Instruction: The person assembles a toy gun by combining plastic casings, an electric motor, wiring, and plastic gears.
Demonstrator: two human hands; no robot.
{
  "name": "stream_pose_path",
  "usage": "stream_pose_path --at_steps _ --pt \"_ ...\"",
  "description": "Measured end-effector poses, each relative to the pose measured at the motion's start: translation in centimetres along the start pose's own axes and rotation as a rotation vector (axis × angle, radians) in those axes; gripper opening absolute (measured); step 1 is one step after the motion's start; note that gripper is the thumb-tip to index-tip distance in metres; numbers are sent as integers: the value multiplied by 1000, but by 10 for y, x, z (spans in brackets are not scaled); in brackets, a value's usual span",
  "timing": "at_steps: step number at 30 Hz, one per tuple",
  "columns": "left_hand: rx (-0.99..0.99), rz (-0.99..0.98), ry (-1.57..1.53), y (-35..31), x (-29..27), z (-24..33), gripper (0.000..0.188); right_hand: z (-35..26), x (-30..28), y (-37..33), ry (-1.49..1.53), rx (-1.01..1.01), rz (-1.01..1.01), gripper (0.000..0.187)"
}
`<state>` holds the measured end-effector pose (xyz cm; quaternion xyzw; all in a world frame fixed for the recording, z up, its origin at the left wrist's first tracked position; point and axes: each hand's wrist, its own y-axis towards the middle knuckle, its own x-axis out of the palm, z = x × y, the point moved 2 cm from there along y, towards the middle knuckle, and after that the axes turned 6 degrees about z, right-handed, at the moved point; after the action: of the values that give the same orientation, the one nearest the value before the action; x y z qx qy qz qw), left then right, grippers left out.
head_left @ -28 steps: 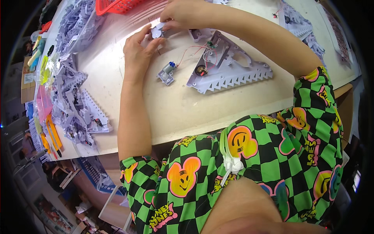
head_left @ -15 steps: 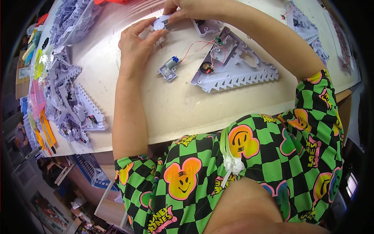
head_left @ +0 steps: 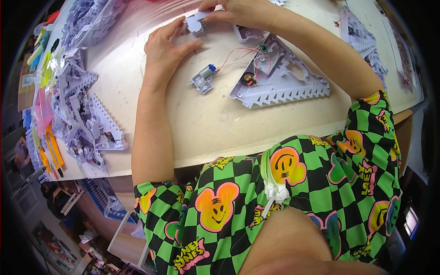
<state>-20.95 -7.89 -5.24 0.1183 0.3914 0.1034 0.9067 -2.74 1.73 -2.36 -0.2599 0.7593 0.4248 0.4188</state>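
At the far middle of the table my right hand point(head_left: 231, 13) pinches a small pale lilac plastic housing point(head_left: 196, 23) between thumb and fingers. My left hand point(head_left: 166, 48) is beside it, thumb and forefinger spread apart; the forefinger tip is close to the housing's left side, and whether it touches I cannot tell. Nearer to me lies a small motor point(head_left: 207, 72) with a blue end, seated in a pale plastic piece. Thin red and white wires point(head_left: 238, 51) run from it to a toothed triangular shell point(head_left: 284, 87), which holds a round black-rimmed part point(head_left: 248, 79).
Pale toothed plastic shells point(head_left: 80, 91) heap up along the left side, with a full clear bag point(head_left: 94, 27) behind them. Orange-handled tools point(head_left: 54, 146) lie at the left edge. More shells point(head_left: 360, 39) stand at the far right. Another pale piece point(head_left: 247, 33) lies beneath my right forearm.
My left thumb has come off the plastic housing and the left hand has spread. My right hand keeps its pinch, and the housing has turned and shifted slightly right.
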Motion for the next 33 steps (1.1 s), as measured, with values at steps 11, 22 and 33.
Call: stream_pose_path --at_steps 11,22,33 --pt "-128 29 -30 7 4 3 59 7 -6 2 -20 18 46 25" --pt "-90 71 -65 10 6 31 53 20 -12 4 -94 -19 31 19" --pt "216 -16 98 43 8 55 59 29 -27 3 -106 -61 62 17"
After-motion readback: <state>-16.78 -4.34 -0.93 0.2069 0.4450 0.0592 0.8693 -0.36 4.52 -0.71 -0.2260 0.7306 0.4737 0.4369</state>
